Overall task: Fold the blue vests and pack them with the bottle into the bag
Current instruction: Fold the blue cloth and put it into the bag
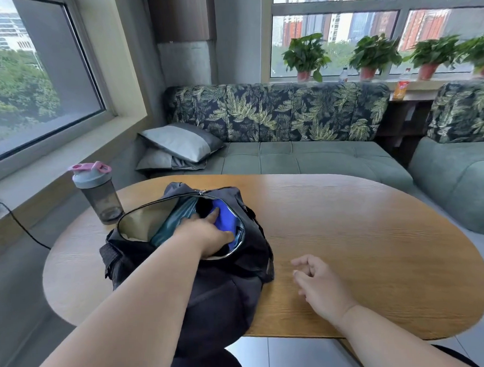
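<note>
A black bag (226, 289) lies unzipped on the left part of the wooden table (362, 233). Blue vest fabric (225, 220) shows inside its opening, at the right end. My left hand (207, 234) reaches into the opening and presses down on the blue fabric; the lower fingers are hidden by the bag's rim. A smoky grey shaker bottle (98, 193) with a grey lid and pink cap stands upright on the table, just left of and behind the bag. My right hand (320, 282) hovers over the table to the right of the bag, fingers loosely curled, holding nothing.
A black cable (23, 229) runs off the sill at the left. Behind the table is a green sofa (303, 155) with leaf-print backrest and two grey pillows (178, 144). Potted plants (306, 55) line the far sill.
</note>
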### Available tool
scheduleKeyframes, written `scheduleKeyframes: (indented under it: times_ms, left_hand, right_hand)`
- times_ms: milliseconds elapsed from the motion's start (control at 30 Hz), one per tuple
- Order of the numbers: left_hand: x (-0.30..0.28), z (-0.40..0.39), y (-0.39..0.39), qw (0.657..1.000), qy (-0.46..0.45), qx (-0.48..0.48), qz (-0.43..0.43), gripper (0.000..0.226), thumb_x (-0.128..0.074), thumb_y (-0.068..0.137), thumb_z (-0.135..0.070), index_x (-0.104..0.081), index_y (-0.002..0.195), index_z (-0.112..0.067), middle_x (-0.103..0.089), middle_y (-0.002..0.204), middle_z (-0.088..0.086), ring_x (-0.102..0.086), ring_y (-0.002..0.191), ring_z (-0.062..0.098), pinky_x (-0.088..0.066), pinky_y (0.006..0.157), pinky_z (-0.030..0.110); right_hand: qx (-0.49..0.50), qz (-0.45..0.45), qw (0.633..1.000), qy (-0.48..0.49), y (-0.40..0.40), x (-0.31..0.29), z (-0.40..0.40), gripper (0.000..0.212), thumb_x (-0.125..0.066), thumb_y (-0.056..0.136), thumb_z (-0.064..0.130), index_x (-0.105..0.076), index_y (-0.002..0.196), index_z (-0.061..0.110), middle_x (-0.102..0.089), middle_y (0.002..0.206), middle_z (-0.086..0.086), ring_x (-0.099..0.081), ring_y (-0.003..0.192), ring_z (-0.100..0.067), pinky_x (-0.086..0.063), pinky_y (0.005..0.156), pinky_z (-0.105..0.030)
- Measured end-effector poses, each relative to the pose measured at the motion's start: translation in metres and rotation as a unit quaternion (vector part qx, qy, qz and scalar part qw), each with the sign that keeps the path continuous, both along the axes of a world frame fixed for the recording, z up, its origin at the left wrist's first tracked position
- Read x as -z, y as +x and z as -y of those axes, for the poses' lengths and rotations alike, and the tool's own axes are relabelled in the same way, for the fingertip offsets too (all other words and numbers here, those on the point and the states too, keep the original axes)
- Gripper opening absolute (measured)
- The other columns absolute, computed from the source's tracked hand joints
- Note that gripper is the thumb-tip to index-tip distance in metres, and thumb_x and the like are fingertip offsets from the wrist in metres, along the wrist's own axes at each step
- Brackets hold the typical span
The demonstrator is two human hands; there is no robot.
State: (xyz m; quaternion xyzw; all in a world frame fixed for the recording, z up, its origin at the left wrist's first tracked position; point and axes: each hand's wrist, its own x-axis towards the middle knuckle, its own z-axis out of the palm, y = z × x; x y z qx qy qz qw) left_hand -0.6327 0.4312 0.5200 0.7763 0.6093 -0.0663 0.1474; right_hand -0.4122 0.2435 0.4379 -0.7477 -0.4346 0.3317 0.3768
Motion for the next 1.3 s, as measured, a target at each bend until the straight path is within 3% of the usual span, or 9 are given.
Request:
scheduleKeyframes:
  times_ms: [233, 433, 567, 700, 900, 1033, 1100, 1200, 1300]
  left_hand:
    - [0.006, -0.004, 0.013, 0.999, 0.034, 0.025, -0.015, 0.087, -0.034, 0.091, -0.074, -0.009, 0.167, -0.041, -0.010, 0.172, 0.011, -0.013, 0.155, 0.039, -0.020, 0.124, 0.052]
    - [0.013, 0.023, -0.003, 0.961, 0.225, -0.008, 0.160, 0.053, -0.055, 0.094, -0.063, -0.060, 0.136, -0.031, -0.049, 0.137, -0.002, -0.043, 0.128, 0.028, -0.039, 0.108, 0.038]
    - [0.022, 0.055, -0.025, 0.959, 0.157, 0.038, 0.234, 0.051, -0.047, 0.090, -0.077, -0.073, 0.115, -0.041, -0.052, 0.110, -0.017, -0.047, 0.116, 0.016, -0.040, 0.102, 0.031]
    - [0.023, 0.077, -0.030, 0.968, 0.079, 0.084, 0.222, 0.064, -0.040, 0.088, -0.087, -0.071, 0.123, -0.045, -0.048, 0.130, -0.023, -0.037, 0.129, 0.011, -0.031, 0.113, 0.029]
    - [-0.002, 0.080, -0.005, 0.975, 0.137, 0.028, 0.172, 0.076, -0.025, 0.078, -0.094, -0.068, 0.108, -0.039, -0.057, 0.119, -0.014, -0.048, 0.120, 0.020, -0.037, 0.107, 0.039]
    - [-0.031, 0.074, 0.014, 0.968, 0.050, -0.023, 0.246, 0.068, -0.035, 0.098, -0.076, -0.058, 0.142, -0.028, -0.060, 0.141, 0.007, -0.051, 0.130, 0.034, -0.041, 0.111, 0.046]
    - [-0.041, 0.050, 0.028, 0.906, -0.059, -0.124, 0.400, 0.078, -0.044, 0.098, -0.073, -0.050, 0.152, -0.017, -0.057, 0.146, 0.011, -0.054, 0.131, 0.034, -0.042, 0.110, 0.045]
    - [-0.037, -0.014, 0.031, 0.737, -0.169, -0.273, 0.595, 0.090, -0.065, 0.075, -0.079, -0.065, 0.133, -0.010, -0.074, 0.116, 0.011, -0.070, 0.106, 0.034, -0.054, 0.103, 0.052]
    - [-0.039, -0.054, 0.042, 0.739, -0.109, -0.273, 0.605, 0.067, -0.063, 0.093, -0.055, -0.060, 0.140, -0.008, -0.071, 0.124, 0.012, -0.069, 0.097, 0.029, -0.059, 0.094, 0.044]
  right_hand:
    - [-0.003, 0.012, 1.000, -0.022, -0.006, 0.005, -0.002, 0.017, -0.058, 0.099, 0.025, -0.069, 0.105, 0.036, -0.076, 0.085, 0.008, -0.072, 0.075, -0.009, -0.058, 0.075, -0.031]
    - [0.011, 0.000, 1.000, -0.020, 0.000, 0.012, -0.004, 0.017, -0.057, 0.100, 0.023, -0.070, 0.102, 0.034, -0.076, 0.083, 0.007, -0.071, 0.071, -0.011, -0.059, 0.076, -0.035]
    - [0.021, -0.003, 1.000, -0.013, -0.002, 0.015, -0.005, 0.017, -0.057, 0.099, 0.023, -0.070, 0.101, 0.034, -0.075, 0.081, 0.007, -0.070, 0.069, -0.009, -0.056, 0.068, -0.030]
    - [0.037, -0.032, 0.999, -0.014, -0.004, 0.012, -0.008, 0.017, -0.056, 0.101, 0.023, -0.071, 0.101, 0.031, -0.076, 0.083, 0.003, -0.069, 0.071, -0.013, -0.056, 0.070, -0.031]
    - [0.045, -0.065, 0.997, -0.010, -0.002, 0.009, -0.001, 0.018, -0.055, 0.103, 0.019, -0.072, 0.103, 0.025, -0.075, 0.088, -0.005, -0.067, 0.070, -0.015, -0.056, 0.066, -0.031]
    - [0.045, -0.111, 0.993, -0.007, 0.006, 0.005, 0.003, 0.017, -0.055, 0.105, 0.018, -0.072, 0.107, 0.019, -0.074, 0.090, -0.010, -0.067, 0.071, -0.017, -0.058, 0.067, -0.031]
    - [0.053, -0.143, 0.988, -0.002, 0.012, 0.004, 0.008, 0.016, -0.057, 0.104, 0.017, -0.071, 0.109, 0.016, -0.074, 0.088, -0.012, -0.066, 0.069, -0.018, -0.057, 0.066, -0.031]
    - [0.065, -0.185, 0.981, 0.002, 0.018, 0.005, 0.009, 0.015, -0.058, 0.104, 0.016, -0.070, 0.112, 0.013, -0.072, 0.085, -0.011, -0.065, 0.068, -0.020, -0.054, 0.063, -0.032]
    - [0.083, -0.230, 0.970, 0.004, 0.026, 0.006, 0.013, 0.014, -0.058, 0.104, 0.014, -0.068, 0.114, 0.011, -0.069, 0.085, -0.013, -0.064, 0.067, -0.021, -0.052, 0.059, -0.032]
